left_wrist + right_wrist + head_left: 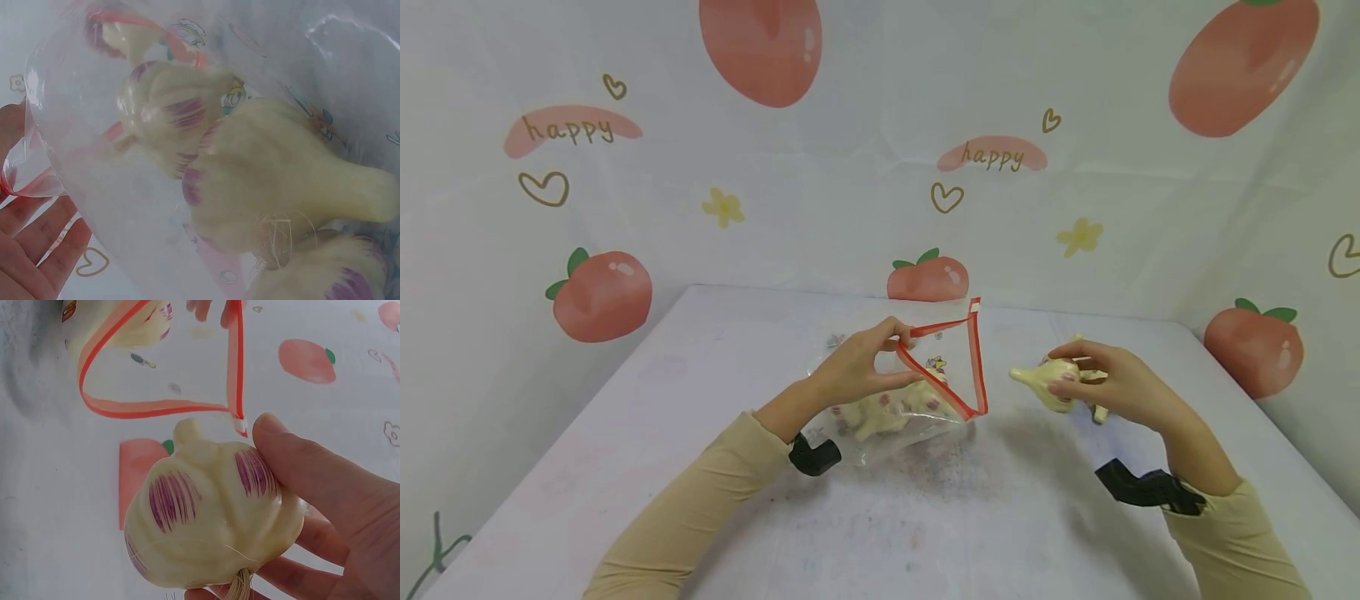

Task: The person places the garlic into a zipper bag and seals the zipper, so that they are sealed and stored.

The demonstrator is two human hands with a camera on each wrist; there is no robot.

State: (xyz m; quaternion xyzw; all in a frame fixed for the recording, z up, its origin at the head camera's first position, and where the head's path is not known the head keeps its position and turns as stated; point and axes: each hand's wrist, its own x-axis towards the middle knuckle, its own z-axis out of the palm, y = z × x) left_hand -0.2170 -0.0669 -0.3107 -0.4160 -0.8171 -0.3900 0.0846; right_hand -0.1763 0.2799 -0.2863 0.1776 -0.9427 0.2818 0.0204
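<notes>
My left hand pinches the red-edged rim of a clear zip bag, holding its mouth open toward the right. Several garlic bulbs with purple streaks lie inside the bag, seen through the plastic in the left wrist view. To the right of the bag mouth, my right hand grips another garlic bulb between thumb and fingers. Its stem points left toward the bag. In the right wrist view the bag's opening shows just beyond this bulb's stem.
Partly hidden behind my right hand, more pale garlic lies on the white table. A white backdrop printed with red fruit, hearts and flowers stands along the table's back and sides. Black straps hang at both wrists.
</notes>
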